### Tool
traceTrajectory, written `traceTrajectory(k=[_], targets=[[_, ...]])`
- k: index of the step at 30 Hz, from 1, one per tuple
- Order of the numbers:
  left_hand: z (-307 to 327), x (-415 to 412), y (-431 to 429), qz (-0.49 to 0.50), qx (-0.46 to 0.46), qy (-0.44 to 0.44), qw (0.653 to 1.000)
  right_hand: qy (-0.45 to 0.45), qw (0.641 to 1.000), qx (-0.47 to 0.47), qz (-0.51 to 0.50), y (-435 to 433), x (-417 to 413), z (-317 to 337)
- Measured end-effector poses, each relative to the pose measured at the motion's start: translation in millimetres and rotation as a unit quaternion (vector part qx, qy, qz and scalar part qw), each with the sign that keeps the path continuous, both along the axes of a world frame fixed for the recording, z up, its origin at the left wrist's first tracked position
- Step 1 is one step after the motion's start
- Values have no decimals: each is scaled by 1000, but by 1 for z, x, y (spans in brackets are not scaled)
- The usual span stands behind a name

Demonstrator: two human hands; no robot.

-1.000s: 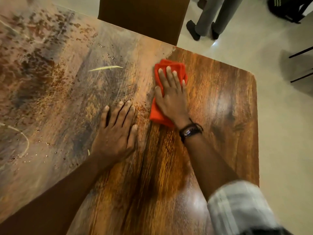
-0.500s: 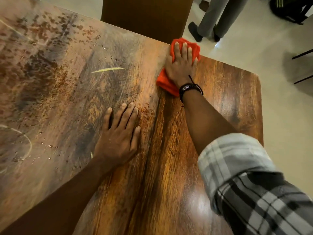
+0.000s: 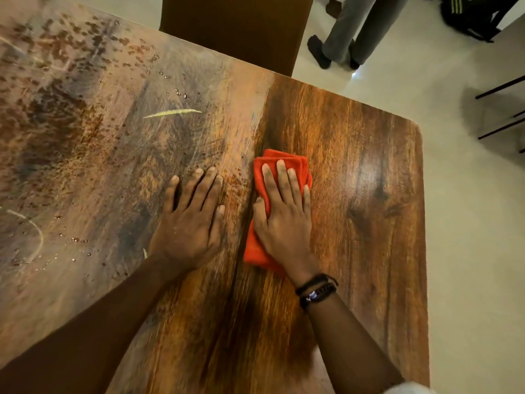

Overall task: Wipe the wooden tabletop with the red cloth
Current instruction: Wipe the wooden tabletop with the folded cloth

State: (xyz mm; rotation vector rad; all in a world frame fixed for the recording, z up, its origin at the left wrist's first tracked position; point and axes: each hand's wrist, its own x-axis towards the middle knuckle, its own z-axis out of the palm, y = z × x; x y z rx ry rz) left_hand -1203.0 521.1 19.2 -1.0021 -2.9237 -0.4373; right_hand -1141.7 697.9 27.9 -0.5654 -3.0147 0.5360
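Observation:
The folded red cloth (image 3: 257,245) lies flat on the wooden tabletop (image 3: 369,194), a little right of the middle. My right hand (image 3: 284,220) presses down on the cloth with fingers spread, covering most of it. My left hand (image 3: 190,220) rests palm down on the bare wood just left of the cloth, holding nothing. The tabletop's left part looks dull and speckled with droplets and smears; the right part is darker and glossy.
A brown chair back (image 3: 235,27) stands against the table's far edge. A person's legs (image 3: 349,32) in grey trousers stand on the pale floor beyond. A dark bag (image 3: 471,15) lies at the top right. The table's right edge (image 3: 423,223) borders open floor.
My right hand pushed the cloth out to the table's far edge, then pulled it back toward me to beside my left hand. My left hand has stayed planted.

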Motion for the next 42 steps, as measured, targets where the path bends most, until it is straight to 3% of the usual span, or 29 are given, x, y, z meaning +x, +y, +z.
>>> traceTrajectory(k=[7, 11, 15, 19, 23, 26, 30, 35, 38, 42], targets=[[0, -2, 0, 0, -12, -3, 1000, -35, 999, 1, -37, 58, -161, 4], [1, -1, -1, -1, -12, -13, 1000, -56, 997, -5, -45, 65, -196, 10], [3, 0, -1, 0, -25, -10, 1000, -32, 999, -18, -30, 41, -139, 8], [5, 1, -1, -1, -37, -13, 999, 17, 999, -13, -31, -26, -16, 8], [6, -1, -3, -11, -41, -23, 999, -12, 999, -19, -28, -75, 79, 9], [7, -2, -4, -16, -36, -31, 999, -7, 999, -7, -38, -72, 69, 8], [5, -1, -5, -24, -41, -29, 998, 16, 999, 19, -39, -39, -5, 5], [3, -1, -5, -22, -28, -36, 999, -20, 997, 23, -69, -6, -80, 3], [3, 0, -7, -23, -25, -40, 999, -4, 998, 12, -65, -21, -52, 4], [3, 1, -7, -23, -22, -38, 999, -7, 998, -21, -53, -78, 55, 10]])
